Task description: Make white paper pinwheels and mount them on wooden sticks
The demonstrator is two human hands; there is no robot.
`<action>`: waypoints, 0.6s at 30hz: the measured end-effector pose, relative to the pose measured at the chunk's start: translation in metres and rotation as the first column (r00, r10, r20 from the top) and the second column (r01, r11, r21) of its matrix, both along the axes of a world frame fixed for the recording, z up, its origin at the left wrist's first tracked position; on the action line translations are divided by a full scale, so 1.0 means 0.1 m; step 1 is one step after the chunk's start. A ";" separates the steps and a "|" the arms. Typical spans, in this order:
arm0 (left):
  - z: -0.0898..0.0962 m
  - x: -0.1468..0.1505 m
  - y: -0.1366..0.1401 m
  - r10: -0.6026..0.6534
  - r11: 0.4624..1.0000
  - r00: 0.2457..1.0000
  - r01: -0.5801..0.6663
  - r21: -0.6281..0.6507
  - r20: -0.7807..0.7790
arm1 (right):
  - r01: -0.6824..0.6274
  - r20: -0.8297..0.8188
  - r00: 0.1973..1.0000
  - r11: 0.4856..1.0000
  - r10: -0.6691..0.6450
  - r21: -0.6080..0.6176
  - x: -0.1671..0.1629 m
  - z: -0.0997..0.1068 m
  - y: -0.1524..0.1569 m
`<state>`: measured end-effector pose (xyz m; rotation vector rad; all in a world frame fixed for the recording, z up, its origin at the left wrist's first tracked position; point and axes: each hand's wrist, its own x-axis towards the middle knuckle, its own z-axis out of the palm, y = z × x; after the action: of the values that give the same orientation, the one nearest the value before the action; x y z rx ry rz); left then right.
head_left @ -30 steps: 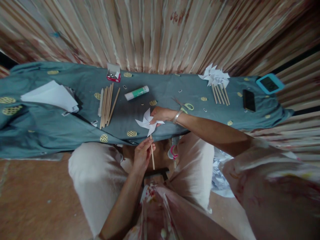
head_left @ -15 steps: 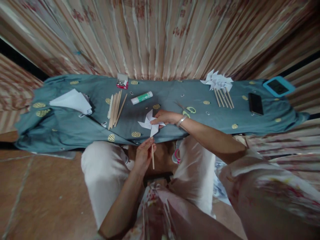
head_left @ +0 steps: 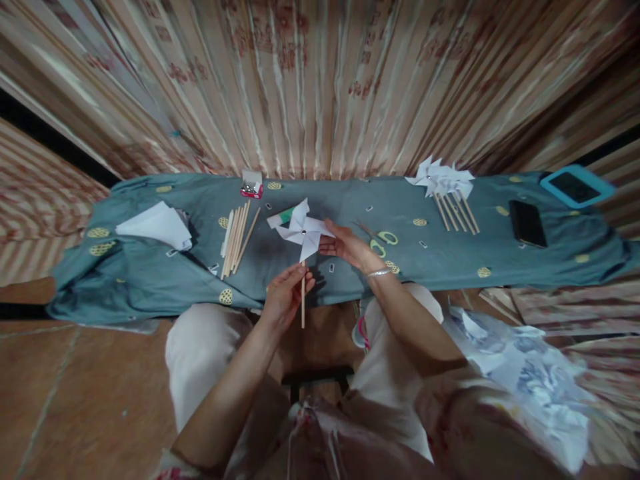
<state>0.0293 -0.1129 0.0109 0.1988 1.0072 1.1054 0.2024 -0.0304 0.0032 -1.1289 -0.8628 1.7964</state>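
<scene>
A white paper pinwheel (head_left: 311, 233) with a dark pin at its centre stands above the cloth. My left hand (head_left: 284, 293) pinches its wooden stick (head_left: 303, 307) just under the blades, and the lower end of the stick hangs free. At the tip of the right blade is my right hand (head_left: 345, 245), thumb and fingers apart; whether it touches the paper I cannot tell. Behind the pinwheel, a glue stick (head_left: 285, 217) is partly covered. Green-handled scissors (head_left: 383, 245) lie just beyond my right hand.
Left on the cloth-covered table (head_left: 150, 280) are folded white paper (head_left: 155, 225), several wooden sticks (head_left: 237, 240) and a small red box (head_left: 251, 185). To the right lie finished pinwheels (head_left: 445, 179), a black phone (head_left: 528, 223) and a blue-framed device (head_left: 577, 187). Crumpled paper (head_left: 535, 373) is below.
My right hand has drawn back from the pinwheel's centre to its right edge, and its fingers have opened. The pinwheel is raised slightly and its blades have turned. The view has shifted.
</scene>
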 end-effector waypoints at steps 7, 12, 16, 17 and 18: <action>0.09 0.14 0.50 -0.088 0.992 0.993 0.094 0.082 -0.078 | 0.168 -0.077 0.984 0.977 -0.159 0.134 -0.03 -0.06 0.01; -0.01 0.24 0.64 -0.122 0.988 0.988 0.130 0.082 -0.092 | 0.246 -0.045 0.969 0.955 -0.242 0.165 -0.10 -0.09 0.14; -0.08 0.24 0.66 -0.145 0.985 0.985 0.153 0.082 -0.095 | 0.281 -0.028 0.959 0.947 -0.281 0.157 -0.12 -0.16 0.21; -0.09 0.23 0.66 -0.152 0.983 0.984 0.161 0.088 -0.096 | 0.283 -0.026 0.959 0.946 -0.283 0.159 -0.12 -0.18 0.22; -0.10 0.21 0.66 -0.162 0.981 0.982 0.171 0.096 -0.098 | 0.285 -0.025 0.958 0.945 -0.285 0.163 -0.12 -0.19 0.22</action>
<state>0.0503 -0.0474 0.0004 0.4133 0.9950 1.0028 0.1907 -0.0080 -0.0157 -1.0850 -0.7872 1.4611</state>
